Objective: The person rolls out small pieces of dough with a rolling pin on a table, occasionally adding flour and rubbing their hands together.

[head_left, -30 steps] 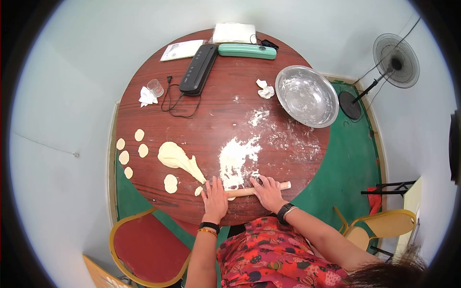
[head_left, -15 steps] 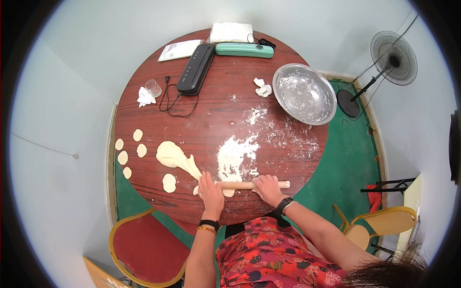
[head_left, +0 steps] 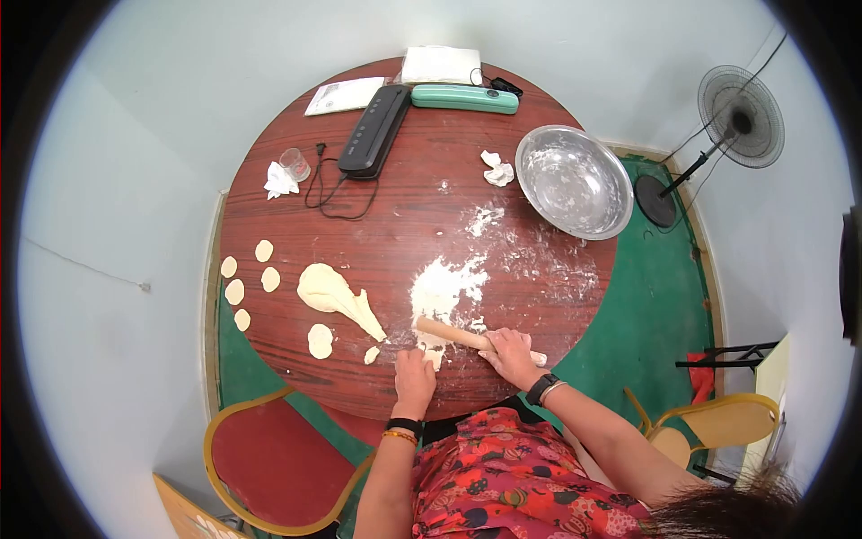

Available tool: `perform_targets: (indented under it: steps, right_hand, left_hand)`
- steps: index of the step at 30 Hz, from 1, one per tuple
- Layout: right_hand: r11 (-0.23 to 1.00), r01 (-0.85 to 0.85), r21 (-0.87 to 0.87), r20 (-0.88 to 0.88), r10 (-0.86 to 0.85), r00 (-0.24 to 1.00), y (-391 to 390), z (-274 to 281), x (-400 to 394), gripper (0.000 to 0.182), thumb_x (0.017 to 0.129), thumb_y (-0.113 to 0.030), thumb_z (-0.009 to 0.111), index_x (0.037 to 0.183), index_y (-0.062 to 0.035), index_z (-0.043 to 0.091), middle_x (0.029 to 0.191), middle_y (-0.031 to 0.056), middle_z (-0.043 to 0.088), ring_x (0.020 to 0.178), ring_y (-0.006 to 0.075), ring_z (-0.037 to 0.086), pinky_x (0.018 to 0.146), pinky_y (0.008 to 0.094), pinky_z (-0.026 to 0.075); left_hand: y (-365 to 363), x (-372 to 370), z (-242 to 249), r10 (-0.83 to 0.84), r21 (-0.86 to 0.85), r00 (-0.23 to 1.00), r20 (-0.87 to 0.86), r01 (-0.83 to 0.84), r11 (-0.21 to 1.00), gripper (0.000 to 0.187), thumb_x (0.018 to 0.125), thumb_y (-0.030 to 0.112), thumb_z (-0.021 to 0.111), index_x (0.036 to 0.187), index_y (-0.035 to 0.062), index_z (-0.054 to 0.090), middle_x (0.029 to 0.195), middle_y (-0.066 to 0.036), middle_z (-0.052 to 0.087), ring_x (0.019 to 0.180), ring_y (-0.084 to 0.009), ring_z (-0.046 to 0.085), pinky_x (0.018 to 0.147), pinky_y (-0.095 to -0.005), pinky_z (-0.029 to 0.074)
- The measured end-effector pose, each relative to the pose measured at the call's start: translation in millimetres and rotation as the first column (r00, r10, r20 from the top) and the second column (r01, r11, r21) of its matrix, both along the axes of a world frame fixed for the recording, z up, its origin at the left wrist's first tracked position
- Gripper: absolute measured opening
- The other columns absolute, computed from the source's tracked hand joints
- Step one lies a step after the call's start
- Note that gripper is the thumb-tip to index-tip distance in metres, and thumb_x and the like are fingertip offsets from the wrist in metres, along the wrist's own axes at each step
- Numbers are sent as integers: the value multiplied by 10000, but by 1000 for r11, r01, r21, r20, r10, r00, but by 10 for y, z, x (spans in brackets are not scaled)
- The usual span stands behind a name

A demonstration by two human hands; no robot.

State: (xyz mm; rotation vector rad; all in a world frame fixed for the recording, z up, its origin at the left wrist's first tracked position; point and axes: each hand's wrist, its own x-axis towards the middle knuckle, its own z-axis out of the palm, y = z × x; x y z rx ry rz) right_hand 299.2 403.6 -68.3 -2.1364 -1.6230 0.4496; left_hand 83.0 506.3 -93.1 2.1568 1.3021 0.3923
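My right hand [head_left: 511,356] is wrapped around a wooden rolling pin [head_left: 458,335], which slants with its far end over the spilled flour [head_left: 446,286]. My left hand [head_left: 415,378] has its fingers curled at the edge of a small flat piece of dough [head_left: 435,358] beside the pin; the fingertips are partly hidden. A little scrap of dough [head_left: 371,356] lies left of that hand. Beyond it stretches a large dough lump [head_left: 329,291] with a tapering tail. One rolled dough round [head_left: 320,340] rests nearby, and several smaller rounds [head_left: 234,291] lie at the table's left edge.
The round wooden table [head_left: 377,242] also carries a metal bowl [head_left: 575,182], a crumpled tissue [head_left: 496,169], a black vacuum sealer [head_left: 375,131] with its cord, a teal sealer [head_left: 465,99] and a glass [head_left: 294,163]. Chairs [head_left: 278,458] and a standing fan [head_left: 741,117] surround it.
The left hand has come off the rolling pin and moved right and down to the small dough piece. The pin's left end has swung away from me, with the right hand still holding it.
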Motion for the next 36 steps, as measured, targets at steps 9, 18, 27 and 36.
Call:
perform_targets:
  steps: [9, 18, 27, 36]
  right_hand:
    - [982, -190, 16, 70, 189, 979, -135, -43, -40, 376, 838, -303, 690, 1160, -128, 603, 990, 62, 582, 940, 272, 545, 826, 458, 369]
    - [946, -321, -38, 117, 324, 939, -229, 29, -130, 417, 871, -305, 650, 1261, -170, 595, 984, 41, 587, 979, 253, 532, 859, 438, 358]
    - [986, -149, -69, 186, 159, 969, -85, 44, -146, 488, 922, -289, 583, 1395, -211, 493, 1162, 87, 523, 1054, 290, 484, 861, 442, 366]
    - [992, -123, -10, 103, 124, 987, 75, -20, -89, 411, 892, -320, 636, 1269, -173, 566, 1106, 91, 553, 1041, 295, 496, 863, 443, 370]
  left_hand:
    - [-344, -170, 235, 207, -125, 973, -100, -219, 968, 158, 857, 168, 613, 913, 32, 555, 971, -184, 543, 985, -397, 532, 823, -503, 455]
    - [-321, -224, 322, -21, -56, 968, -250, 8, 998, 513, 961, 249, 506, 1401, 15, 382, 1503, -213, 308, 1371, -430, 290, 1025, -621, 304]
    - [76, -49, 312, -153, -90, 900, -408, 128, 988, 628, 975, 284, 459, 1512, 46, 237, 1591, -172, 159, 1450, -436, 144, 1094, -680, 186]
    - [421, 132, 225, -147, -20, 910, -389, 151, 988, 657, 992, 333, 408, 1527, 32, 175, 1600, -198, 95, 1465, -429, 94, 1113, -671, 134]
